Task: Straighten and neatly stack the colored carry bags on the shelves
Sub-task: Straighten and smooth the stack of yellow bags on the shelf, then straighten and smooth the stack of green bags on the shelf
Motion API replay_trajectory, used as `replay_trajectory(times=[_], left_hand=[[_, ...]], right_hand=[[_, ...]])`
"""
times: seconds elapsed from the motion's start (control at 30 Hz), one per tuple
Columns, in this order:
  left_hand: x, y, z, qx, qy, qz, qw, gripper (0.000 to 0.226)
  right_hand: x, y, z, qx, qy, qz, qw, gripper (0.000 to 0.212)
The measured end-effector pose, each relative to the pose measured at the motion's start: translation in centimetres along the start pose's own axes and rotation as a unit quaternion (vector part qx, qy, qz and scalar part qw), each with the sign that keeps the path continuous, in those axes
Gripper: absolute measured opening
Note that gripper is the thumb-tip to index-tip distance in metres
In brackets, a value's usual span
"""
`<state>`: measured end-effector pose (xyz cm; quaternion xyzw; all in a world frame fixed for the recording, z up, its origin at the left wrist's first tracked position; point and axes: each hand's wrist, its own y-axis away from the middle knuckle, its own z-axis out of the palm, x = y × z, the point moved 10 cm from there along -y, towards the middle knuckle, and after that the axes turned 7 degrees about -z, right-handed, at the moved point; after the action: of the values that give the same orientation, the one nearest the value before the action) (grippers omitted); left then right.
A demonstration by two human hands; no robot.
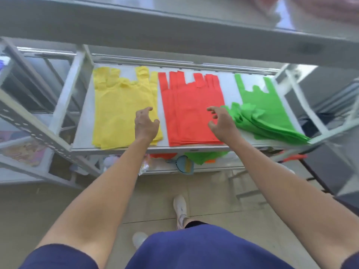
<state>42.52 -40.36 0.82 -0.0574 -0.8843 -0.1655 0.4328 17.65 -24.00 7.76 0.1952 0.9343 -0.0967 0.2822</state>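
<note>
At the centre of the frame, the person's left hand [146,123] hovers over the right edge of the stack of yellow non-woven carry bags [124,109], its fingers loosely curled and spread, thumb apart from them, gripping nothing. Whether the fingertips touch the fabric cannot be told. Just right of it, the right hand [221,123] is held the same way, fingers apart and empty, over the right edge of the stack of red carry bags [190,113], close beside the green pile.

All three colours lie side by side on the flat grey metal shelf [85,117], handles pointing to the back. Yellow sits at centre left, its layers slightly offset. Red sits in the middle, with edges stepped along its left side. At centre right, the rumpled heap of green carry bags [272,123] is fanned out and skewed, its lower corner reaching the shelf's front right corner, and it lies on top of a flat green bag at the back.

Across the top of the frame, the blurred edge of a higher grey shelf [174,35] hides the rack's back. Under the front rim, a lower level holds more green bags [204,157], something orange-red [163,155] and a blue plastic scoop with a yellow comb [183,165]. Below, a white shoe [180,208] stands on the pale floor.
</note>
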Motion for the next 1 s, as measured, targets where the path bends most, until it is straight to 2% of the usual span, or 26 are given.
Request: replay_trajectory(times=[0.2, 0.43, 0.5, 0.6, 0.73, 0.87, 0.93, 1.0], left_hand=[[7.0, 5.5, 10.8, -0.083, 0.019, 0.048, 0.995, 0.054], [13.6, 10.0, 25.3, -0.12, 0.02, 0.049, 0.991, 0.028], [15.1, 10.5, 30.3, -0.127, 0.027, 0.017, 0.991, 0.017], [16.1, 12.3, 37.5, -0.135, 0.068, -0.076, 0.986, 0.012], [16.9, 14.8, 42.7, -0.119, 0.096, -0.151, 0.977, 0.018], [17.3, 14.7, 43.5, -0.093, 0.119, -0.196, 0.969, 0.025], [17.6, 14.3, 43.9, -0.087, 0.124, -0.217, 0.964, 0.032], [18.1, 13.9, 44.4, -0.079, 0.143, -0.241, 0.957, 0.041]], right_hand=[[11.2, 5.1, -9.3, 0.021, 0.033, 0.089, 0.995, 0.05], [27.7, 4.7, -15.9, -0.028, 0.081, 0.13, 0.988, 0.054], [31.0, 3.3, -16.0, -0.069, 0.096, 0.103, 0.988, 0.062], [33.9, 2.0, -14.3, -0.142, 0.127, 0.048, 0.981, 0.071], [36.2, -0.1, -13.7, -0.153, 0.077, 0.007, 0.985, 0.05], [38.5, -3.1, -14.8, -0.175, 0.022, 0.005, 0.984, 0.024], [39.8, -4.3, -15.5, -0.187, 0.0, 0.024, 0.982, 0.036], [41.0, -5.0, -16.1, -0.194, -0.03, 0.046, 0.979, 0.032]])
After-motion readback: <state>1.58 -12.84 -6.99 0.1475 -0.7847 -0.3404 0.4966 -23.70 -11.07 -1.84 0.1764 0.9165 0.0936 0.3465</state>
